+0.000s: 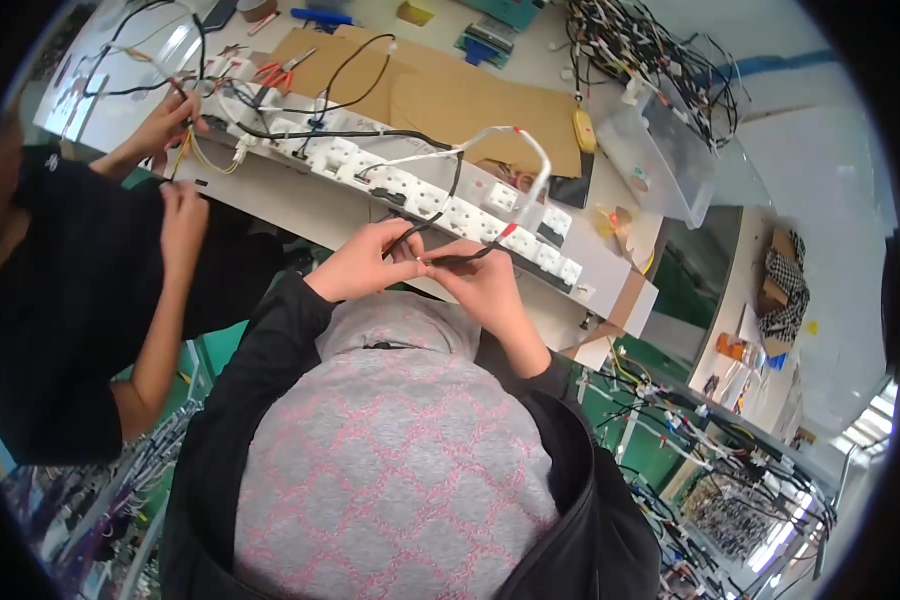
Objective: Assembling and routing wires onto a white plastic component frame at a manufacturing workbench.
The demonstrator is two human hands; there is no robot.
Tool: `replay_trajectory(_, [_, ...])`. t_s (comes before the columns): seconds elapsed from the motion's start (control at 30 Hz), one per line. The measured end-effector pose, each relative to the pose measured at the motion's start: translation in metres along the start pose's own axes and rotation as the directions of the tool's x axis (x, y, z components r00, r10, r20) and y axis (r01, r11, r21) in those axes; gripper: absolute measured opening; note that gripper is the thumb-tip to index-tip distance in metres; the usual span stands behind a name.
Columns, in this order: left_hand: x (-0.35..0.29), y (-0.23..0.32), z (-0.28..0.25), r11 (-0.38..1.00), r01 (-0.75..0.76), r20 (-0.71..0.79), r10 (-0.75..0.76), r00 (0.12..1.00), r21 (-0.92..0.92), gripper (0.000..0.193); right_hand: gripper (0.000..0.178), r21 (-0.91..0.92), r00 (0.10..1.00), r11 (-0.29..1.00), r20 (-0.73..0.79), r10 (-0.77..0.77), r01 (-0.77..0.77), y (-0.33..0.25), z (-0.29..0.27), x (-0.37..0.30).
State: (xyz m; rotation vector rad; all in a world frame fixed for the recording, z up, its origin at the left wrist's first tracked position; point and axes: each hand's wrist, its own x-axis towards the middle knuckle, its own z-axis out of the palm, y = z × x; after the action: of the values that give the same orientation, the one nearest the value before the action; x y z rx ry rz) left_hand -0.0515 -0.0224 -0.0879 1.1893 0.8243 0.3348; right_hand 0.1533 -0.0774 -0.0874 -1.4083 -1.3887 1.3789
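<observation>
Both of my hands meet at the table's near edge, fingertips almost touching. Pinched in my left hand (370,262) is one end of a black cable (456,180), which loops up over a row of white sockets (450,212). My right hand (485,290) is closed on another black sleeved stretch of cable, just below a red band (510,229). From that band a white wrapped section (542,165) arches up and back to the left. A tiny pale tip shows between my fingers; what it is I cannot make out.
At the left a co-worker's hands (183,205) handle yellow and black wires. Orange-handled pliers (275,73) lie on brown cardboard (440,100) behind the sockets. A tangled pile of black cables (630,45) and a clear plastic bin (660,150) stand at the back right. Cable bundles (710,460) hang lower right.
</observation>
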Motion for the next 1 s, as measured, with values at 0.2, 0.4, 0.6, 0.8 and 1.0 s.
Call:
replay_trajectory(0.2, [0.016, -0.016, 0.007, 0.965, -0.154, 0.054, 0.146, 0.988, 0.211, 0.012, 0.015, -0.147, 0.995, 0.989, -0.096, -0.006, -0.009, 0.015, 0.004, -0.024])
replay_trajectory(0.4, [0.032, -0.002, 0.011, 0.790, -0.346, 0.141, 0.320, 0.937, 0.506, 0.014, 0.016, -0.417, 0.983, 0.908, -0.182, -0.039, -0.041, 0.028, 0.003, -0.030])
replay_trajectory(0.6, [0.041, -0.026, 0.000, 0.507, -0.419, -0.078, 0.701, 0.709, 0.754, 0.015, 0.023, -0.671, 0.777, 0.690, -0.270, -0.568, 0.271, 0.029, 0.006, 0.004])
replay_trajectory(0.8, [0.051, -0.054, -0.006, 0.452, -0.353, -0.217, 0.814, 0.539, 0.819, 0.018, 0.025, -0.775, 0.731, 0.570, -0.218, -0.647, 0.273, 0.038, 0.002, 0.009])
replay_trajectory(1.0, [0.050, -0.045, -0.006, 0.444, -0.331, -0.199, 0.797, 0.570, 0.832, 0.026, 0.025, -0.768, 0.691, 0.514, -0.131, -0.710, 0.382, 0.045, -0.006, 0.015])
